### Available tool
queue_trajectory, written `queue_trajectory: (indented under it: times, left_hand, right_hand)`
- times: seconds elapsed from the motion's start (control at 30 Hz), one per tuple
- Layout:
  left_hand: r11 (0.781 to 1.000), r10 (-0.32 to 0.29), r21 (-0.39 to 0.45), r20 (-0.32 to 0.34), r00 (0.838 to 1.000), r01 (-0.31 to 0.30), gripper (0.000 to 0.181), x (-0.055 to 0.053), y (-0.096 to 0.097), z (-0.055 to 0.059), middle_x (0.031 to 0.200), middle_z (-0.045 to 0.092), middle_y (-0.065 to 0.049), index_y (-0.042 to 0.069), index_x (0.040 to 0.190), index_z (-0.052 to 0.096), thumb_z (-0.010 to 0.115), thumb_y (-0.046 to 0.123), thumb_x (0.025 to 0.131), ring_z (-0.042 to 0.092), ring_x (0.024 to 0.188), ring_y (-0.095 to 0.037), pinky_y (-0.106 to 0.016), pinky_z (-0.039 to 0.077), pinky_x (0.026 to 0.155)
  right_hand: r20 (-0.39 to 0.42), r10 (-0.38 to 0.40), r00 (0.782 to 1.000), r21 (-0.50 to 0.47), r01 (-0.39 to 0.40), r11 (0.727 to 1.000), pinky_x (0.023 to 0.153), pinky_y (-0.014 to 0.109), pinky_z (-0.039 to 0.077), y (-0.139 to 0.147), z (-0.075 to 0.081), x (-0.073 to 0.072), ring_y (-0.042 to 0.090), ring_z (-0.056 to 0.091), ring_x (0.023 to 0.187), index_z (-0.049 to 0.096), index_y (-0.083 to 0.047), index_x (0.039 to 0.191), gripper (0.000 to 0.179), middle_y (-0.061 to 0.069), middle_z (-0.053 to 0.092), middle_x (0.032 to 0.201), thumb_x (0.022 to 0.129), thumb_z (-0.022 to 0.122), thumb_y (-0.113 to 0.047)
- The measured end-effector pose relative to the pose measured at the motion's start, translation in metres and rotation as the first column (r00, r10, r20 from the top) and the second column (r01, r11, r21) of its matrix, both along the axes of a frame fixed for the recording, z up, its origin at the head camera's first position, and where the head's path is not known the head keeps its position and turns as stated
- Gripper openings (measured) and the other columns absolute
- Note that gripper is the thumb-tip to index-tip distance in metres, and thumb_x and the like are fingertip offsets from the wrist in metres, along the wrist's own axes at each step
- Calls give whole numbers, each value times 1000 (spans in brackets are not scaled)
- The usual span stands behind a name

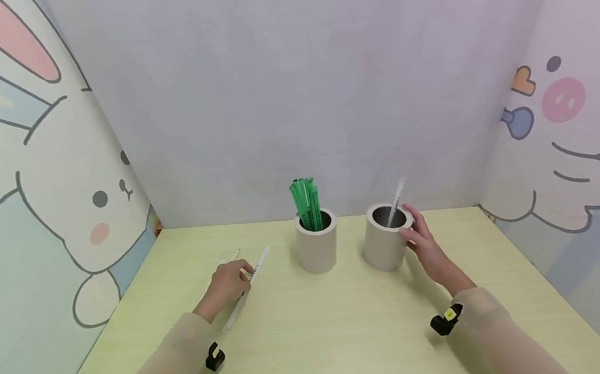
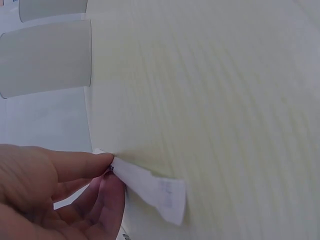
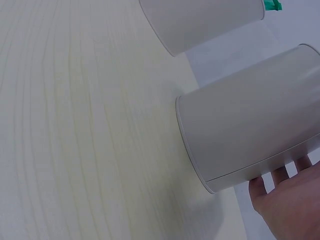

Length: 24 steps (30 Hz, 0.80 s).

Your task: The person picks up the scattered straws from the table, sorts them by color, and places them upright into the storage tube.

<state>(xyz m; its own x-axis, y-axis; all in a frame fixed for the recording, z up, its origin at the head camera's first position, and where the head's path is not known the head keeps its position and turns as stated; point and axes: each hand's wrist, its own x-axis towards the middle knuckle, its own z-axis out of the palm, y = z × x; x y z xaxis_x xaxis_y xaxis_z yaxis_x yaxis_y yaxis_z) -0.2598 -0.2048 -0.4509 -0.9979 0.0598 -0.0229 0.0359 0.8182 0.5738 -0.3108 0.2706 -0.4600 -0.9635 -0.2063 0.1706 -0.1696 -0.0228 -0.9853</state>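
Note:
My left hand (image 1: pixel 229 283) pinches a slim white wrapped straw (image 1: pixel 260 262) between thumb and fingertips at the table's left. In the left wrist view, the wrapper's flat printed end (image 2: pixel 167 197) sticks out past the fingertips. Part of another thin white piece (image 1: pixel 238 254) shows just behind this hand. My right hand (image 1: pixel 430 252) holds the right side of a round off-white holder (image 1: pixel 382 248), thumb near the rim and fingers along the side. One white wrapped straw (image 1: pixel 397 197) leans inside that holder, which stands on the table.
To the left of the held holder stands a matching holder (image 1: pixel 317 253) with several green wrapped straws (image 1: pixel 306 202). Both are near the back of the pale wooden table (image 1: pixel 318 345). A plain light curtain (image 1: pixel 294 89) hangs behind, with cartoon-printed cloths on both sides.

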Motion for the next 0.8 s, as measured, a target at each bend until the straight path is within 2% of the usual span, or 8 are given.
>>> queue_trajectory:
  times: [0.27, 0.53, 0.67, 0.8]
  left_hand:
    - [999, 11, 32, -20, 1000, -10, 35, -2, -2, -3, 90, 71, -7, 2, 117, 74, 76, -9, 84, 64, 74, -18, -29, 55, 62]
    - [994, 22, 107, -39, 999, -18, 44, -4, -3, 0, 105, 76, -10, 7, 130, 73, 73, -4, 88, 69, 86, -24, -32, 57, 66]
    - [977, 28, 211, -74, 997, -12, 47, -3, -3, 7, 115, 75, -14, 8, 138, 69, 74, -2, 92, 73, 99, -30, -35, 61, 73]
    - [944, 58, 330, -117, 991, -16, 50, -1, 1, 16, 121, 73, -16, 10, 142, 67, 72, -2, 94, 74, 105, -33, -37, 64, 79]
  right_hand:
    - [-1, 1, 1000, -2, -1, 1000, 122, 61, 17, 0, 0, 0, 18, 19, 153, 6, -24, 171, 66, 13, 10, 176, 114, 40, -19]
    - [-2, 0, 1000, -9, 0, 1000, 124, 64, 14, -1, 1, 1, 23, 16, 156, 7, -24, 171, 66, 13, 10, 176, 114, 40, -18]
    - [0, 1, 1000, -8, -1, 1000, 124, 65, 13, 0, 1, 0, 26, 14, 157, 7, -24, 171, 66, 13, 10, 176, 114, 40, -19]
    - [3, 6, 1000, -6, -6, 1000, 124, 65, 13, 0, 1, 0, 28, 12, 158, 6, -25, 171, 66, 13, 9, 176, 114, 40, -19]
